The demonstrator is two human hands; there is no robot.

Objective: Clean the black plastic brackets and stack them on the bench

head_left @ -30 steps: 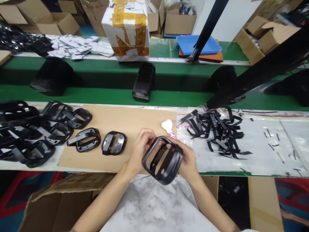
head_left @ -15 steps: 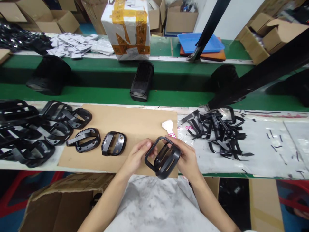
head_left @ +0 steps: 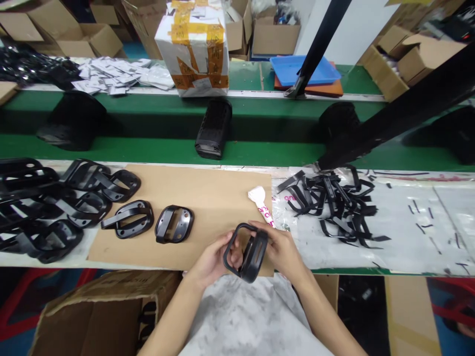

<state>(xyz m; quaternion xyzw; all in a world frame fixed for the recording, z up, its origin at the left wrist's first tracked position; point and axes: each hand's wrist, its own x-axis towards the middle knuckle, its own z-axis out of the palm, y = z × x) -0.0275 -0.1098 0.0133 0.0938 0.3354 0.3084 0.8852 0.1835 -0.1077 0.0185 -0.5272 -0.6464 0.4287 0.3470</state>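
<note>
Between both hands, over the front edge of a cardboard sheet [head_left: 218, 198], is a black plastic frame with a looped handle [head_left: 253, 259]. My left hand [head_left: 213, 257] grips it from the left, fingers reaching inside the loop. My right hand [head_left: 281, 247] is closed on its upper right side. Two similar pieces lie on the cardboard to the left: a slotted oval piece with a strap [head_left: 134, 219] and a rounded piece with a strap across it [head_left: 174, 224]. Just beyond my right hand lies a white-wrapped item with pink print [head_left: 261, 203].
More black strapped pieces [head_left: 55, 212] are heaped at the left. Loose black strips [head_left: 330, 202] lie piled on the right. A dark post [head_left: 393, 109] slants across the right side. Behind stand a taped white box [head_left: 195, 54] and a blue tray [head_left: 304, 69]. An open carton [head_left: 100, 316] sits below.
The black frame has turned in my hands, showing more of its side, and sits slightly lower. My left fingers reach further into the loop. The whole view has shifted slightly.
</note>
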